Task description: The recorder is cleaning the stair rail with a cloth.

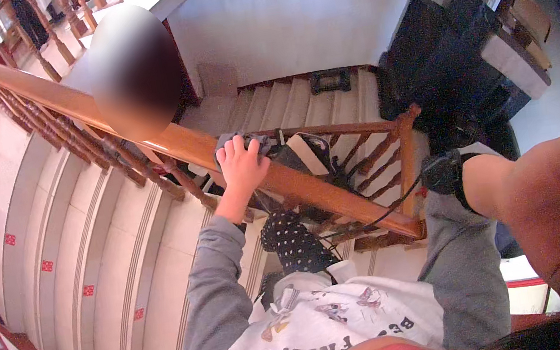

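My left hand [243, 167] lies over the top of a wooden handrail [324, 195], its fingers on a bunched dark grey cloth [225, 143]. The cloth is partly covered by the hand. My right hand [551, 210] is raised very close to the camera at the right edge, large and blurred, so its fingers cannot be made out. Around the right wrist sits a black strap with a device [442, 173]. From there a thin black cable [393, 208] runs across the rail towards my body.
Pale steps [126, 236] with red stickers lie left of the handrail. Turned wooden balusters [84, 133] stand beneath it. Beyond, another flight [285, 103] holds a dark object [329, 81]. Dark stacked items [445, 41] stand against the right wall. A blurred oval hides part of the rail.
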The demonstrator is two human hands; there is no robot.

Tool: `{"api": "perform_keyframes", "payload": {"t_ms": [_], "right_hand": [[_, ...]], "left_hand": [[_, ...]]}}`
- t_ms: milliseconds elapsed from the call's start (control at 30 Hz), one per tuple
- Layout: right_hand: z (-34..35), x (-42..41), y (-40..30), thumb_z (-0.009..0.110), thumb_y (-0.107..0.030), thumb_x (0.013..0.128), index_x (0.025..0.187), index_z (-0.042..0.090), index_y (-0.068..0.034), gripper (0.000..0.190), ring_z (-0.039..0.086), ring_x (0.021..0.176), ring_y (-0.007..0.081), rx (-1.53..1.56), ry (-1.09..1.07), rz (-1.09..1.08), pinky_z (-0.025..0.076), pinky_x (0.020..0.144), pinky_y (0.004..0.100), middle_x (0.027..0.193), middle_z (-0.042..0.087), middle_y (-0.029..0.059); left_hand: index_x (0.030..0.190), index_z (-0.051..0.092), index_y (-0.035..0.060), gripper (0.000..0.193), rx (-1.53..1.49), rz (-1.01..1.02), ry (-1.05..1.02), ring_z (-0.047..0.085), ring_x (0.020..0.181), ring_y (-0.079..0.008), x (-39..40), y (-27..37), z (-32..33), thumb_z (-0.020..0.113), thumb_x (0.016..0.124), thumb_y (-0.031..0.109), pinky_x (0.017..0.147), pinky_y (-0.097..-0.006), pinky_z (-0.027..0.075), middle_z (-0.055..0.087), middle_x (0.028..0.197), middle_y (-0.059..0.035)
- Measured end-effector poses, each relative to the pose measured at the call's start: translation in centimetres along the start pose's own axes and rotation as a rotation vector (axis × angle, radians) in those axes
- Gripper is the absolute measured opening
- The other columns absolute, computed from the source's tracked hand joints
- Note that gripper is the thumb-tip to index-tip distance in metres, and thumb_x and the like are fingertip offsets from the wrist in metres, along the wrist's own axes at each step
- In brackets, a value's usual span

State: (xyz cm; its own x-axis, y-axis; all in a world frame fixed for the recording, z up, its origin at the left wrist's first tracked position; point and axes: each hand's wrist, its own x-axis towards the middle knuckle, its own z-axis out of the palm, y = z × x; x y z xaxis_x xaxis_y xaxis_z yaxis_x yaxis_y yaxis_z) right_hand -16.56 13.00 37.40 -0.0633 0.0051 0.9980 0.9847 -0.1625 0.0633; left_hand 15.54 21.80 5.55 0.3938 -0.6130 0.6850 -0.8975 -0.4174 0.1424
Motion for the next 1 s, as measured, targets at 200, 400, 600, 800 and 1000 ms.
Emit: {"api": "perform_keyframes", "payload": {"t_ms": [200,400,600,800,1000], "right_hand": [[-0.3,-0.4,0.6,0.069,-0.025,0.058,0.052,0.055,-0.017,0.017,0.048,0.046,-0.0014,0.037,-0.04,-0.043,0.041,0.046,0.0091,0.054,0.056,-0.0078],[4.2,-2.5,7.8,0.064,-0.018,0.068,0.063,0.06,-0.017,0.007,0.047,0.064,0.0071,0.13,-0.344,0.65,0.034,0.059,0.0232,0.06,0.054,-0.0038],[12.6,-8.9,14.4,0.04,-0.019,0.077,0.092,0.057,-0.004,0.028,0.052,0.084,0.0262,0.758,-0.239,0.442,0.039,0.076,0.0372,0.108,0.046,0.0213],[16.0,-7.5,16.4,0.041,-0.011,0.076,0.09,0.045,-0.006,0.015,0.048,0.086,0.0347,1.041,-0.093,0.221,0.038,0.069,0.0378,0.094,0.05,0.0174],[20.6,-8.3,17.5,0.051,-0.014,0.065,0.09,0.053,0.004,0.031,0.046,0.088,0.0266,1.172,-0.183,0.299,0.037,0.077,0.0366,0.091,0.051,0.0143]], "left_hand": [[0.079,0.053,0.012,0.031,-0.006,-0.008,-0.043,0.043,0.08,-0.0249,0.2,0.1,-0.2,0.062,0.053,0.027,0.067,-0.0367,0.03,0.044,0.084,-0.0088],[0.08,0.053,0.0118,0.032,-0.001,0.0,-0.033,0.043,0.082,-0.0253,0.9,1.2,0.1,0.062,0.054,0.027,0.069,-0.0368,0.031,0.045,0.086,-0.0095],[0.077,0.052,0.013,0.03,0.014,-0.006,-0.005,0.042,0.08,-0.0244,0.3,0.7,0.5,0.061,0.053,0.027,0.069,-0.0361,0.03,0.043,0.082,-0.0082],[0.079,0.052,0.0134,0.032,0.012,-0.029,-0.004,0.042,0.082,-0.0251,0.0,0.5,0.2,0.063,0.052,0.028,0.069,-0.0369,0.031,0.043,0.083,-0.0085],[0.078,0.052,0.0144,0.032,0.004,-0.032,0.0,0.042,0.081,-0.0242,-0.2,0.2,0.1,0.063,0.052,0.027,0.07,-0.0363,0.029,0.044,0.085,-0.008]]}}
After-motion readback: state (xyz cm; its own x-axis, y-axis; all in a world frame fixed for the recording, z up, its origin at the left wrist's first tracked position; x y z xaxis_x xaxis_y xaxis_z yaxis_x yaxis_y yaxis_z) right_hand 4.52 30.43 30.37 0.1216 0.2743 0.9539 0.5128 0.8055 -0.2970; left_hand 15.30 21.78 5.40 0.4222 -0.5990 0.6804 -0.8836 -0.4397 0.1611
